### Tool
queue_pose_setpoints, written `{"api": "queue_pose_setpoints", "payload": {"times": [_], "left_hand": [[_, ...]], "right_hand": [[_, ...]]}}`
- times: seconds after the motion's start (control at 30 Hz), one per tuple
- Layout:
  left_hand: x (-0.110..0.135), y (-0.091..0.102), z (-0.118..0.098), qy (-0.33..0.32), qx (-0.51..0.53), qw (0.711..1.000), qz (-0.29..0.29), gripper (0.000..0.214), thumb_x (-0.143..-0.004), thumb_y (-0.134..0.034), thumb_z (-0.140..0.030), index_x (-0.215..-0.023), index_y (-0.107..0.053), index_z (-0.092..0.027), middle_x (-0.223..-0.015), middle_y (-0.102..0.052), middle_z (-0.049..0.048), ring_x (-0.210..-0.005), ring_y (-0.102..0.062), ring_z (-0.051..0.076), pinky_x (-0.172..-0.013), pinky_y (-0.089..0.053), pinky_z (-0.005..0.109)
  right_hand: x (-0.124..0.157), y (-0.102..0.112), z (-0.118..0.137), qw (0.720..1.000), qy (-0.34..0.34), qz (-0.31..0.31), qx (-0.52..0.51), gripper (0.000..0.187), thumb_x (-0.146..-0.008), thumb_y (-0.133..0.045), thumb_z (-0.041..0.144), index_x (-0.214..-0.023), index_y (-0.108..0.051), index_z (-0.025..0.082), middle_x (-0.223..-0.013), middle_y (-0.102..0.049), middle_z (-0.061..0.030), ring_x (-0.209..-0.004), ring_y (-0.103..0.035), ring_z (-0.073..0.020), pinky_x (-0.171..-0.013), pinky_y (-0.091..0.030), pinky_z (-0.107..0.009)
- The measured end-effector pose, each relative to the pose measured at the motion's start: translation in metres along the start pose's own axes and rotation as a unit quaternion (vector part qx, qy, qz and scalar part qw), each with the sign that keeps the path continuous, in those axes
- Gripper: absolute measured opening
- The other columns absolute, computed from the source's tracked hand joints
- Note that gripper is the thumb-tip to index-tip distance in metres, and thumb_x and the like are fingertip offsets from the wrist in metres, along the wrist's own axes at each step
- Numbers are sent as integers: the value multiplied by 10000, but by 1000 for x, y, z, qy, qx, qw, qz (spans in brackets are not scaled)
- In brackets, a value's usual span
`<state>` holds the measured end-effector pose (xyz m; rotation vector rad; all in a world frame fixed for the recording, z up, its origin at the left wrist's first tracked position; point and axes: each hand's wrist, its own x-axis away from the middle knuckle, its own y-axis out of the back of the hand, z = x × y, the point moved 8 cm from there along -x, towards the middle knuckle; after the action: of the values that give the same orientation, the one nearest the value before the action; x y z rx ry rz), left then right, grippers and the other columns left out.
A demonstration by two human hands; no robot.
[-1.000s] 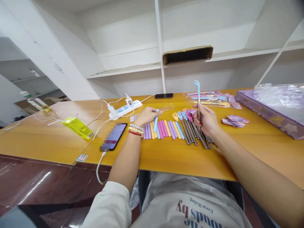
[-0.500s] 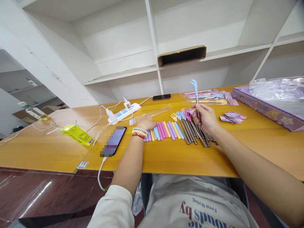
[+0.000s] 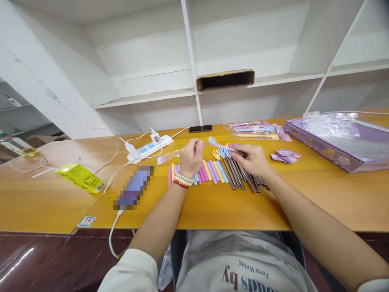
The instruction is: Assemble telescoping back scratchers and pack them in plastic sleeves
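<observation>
My right hand (image 3: 249,159) grips the metal rod of a back scratcher whose light blue claw head (image 3: 215,142) points left, toward my other hand. My left hand (image 3: 192,156), with beaded bracelets at the wrist, is closed above a row of coloured handles (image 3: 212,171) in pink, purple, yellow and blue. Whatever its fingers hold is hidden. Below my right hand lies a bunch of metal rods (image 3: 240,174) with yellow, blue and pink claw heads. A clear plastic bag (image 3: 169,156) lies partly behind my left hand.
Bagged back scratchers (image 3: 255,129) lie at the back, near a pile of printed cards (image 3: 285,155). A purple box (image 3: 328,150) with clear bags stands at right. Leftward are a power strip (image 3: 148,149), a phone (image 3: 135,187), a yellow carton (image 3: 80,177) and a black phone (image 3: 200,128).
My left hand has lifted off the row of handles. The back scratcher in my right hand has tipped from upright to leaning left, its claw now close to my left hand.
</observation>
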<state>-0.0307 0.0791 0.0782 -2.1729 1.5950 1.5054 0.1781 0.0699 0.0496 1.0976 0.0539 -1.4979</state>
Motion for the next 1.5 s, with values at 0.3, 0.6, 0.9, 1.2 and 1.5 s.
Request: {"api": "queue_pose_setpoints", "payload": {"times": [0.3, 0.6, 0.9, 1.2, 1.5], "left_hand": [[11, -25, -11, 5, 355, 926, 125, 593, -896, -185, -582, -902, -626, -186, -798, -601, 68, -740, -549, 157, -672, -425, 308], [7, -13, 2, 114, 285, 952, -1, 640, -889, -95, -602, -780, -577, -196, -686, -566, 38, -610, -531, 112, -586, -416, 270], [-8, 35, 2, 37, 101, 980, -164, 271, -865, -450, -329, -632, -471, -190, -588, -474, -11, -593, -470, 106, -586, -384, 245], [-26, 29, 38, 28, -139, 988, 53, 231, -805, -478, -326, -646, -559, -179, -585, -554, -7, -579, -505, 123, -581, -363, 256], [-6, 24, 77, 83, -319, 939, 101, 287, -827, -410, -381, -768, -638, -217, -783, -684, 30, -746, -614, 204, -599, -357, 297]], "right_hand": [[18, -39, 30, 952, 176, 153, 198, 349, -905, -424, 399, -976, -698, 195, -777, -681, -57, -689, -596, -142, -587, -332, -244], [15, -35, 21, 986, 72, 129, 74, 243, -804, -570, 392, -907, -715, 226, -835, -692, -61, -756, -608, -189, -649, -375, -265], [-11, 18, 8, 999, 16, 38, 15, 233, -784, -596, 405, -690, -662, 202, -658, -593, -24, -646, -519, -143, -628, -368, -265], [-21, 83, -68, 991, -116, -55, -28, 403, -792, -531, 525, -589, -533, 178, -501, -420, 9, -487, -387, -101, -484, -280, -246], [10, 22, -86, 976, -208, 65, -6, 502, -713, -592, 555, -997, -578, 141, -479, -476, 53, -416, -363, -83, -449, -261, -216]]}}
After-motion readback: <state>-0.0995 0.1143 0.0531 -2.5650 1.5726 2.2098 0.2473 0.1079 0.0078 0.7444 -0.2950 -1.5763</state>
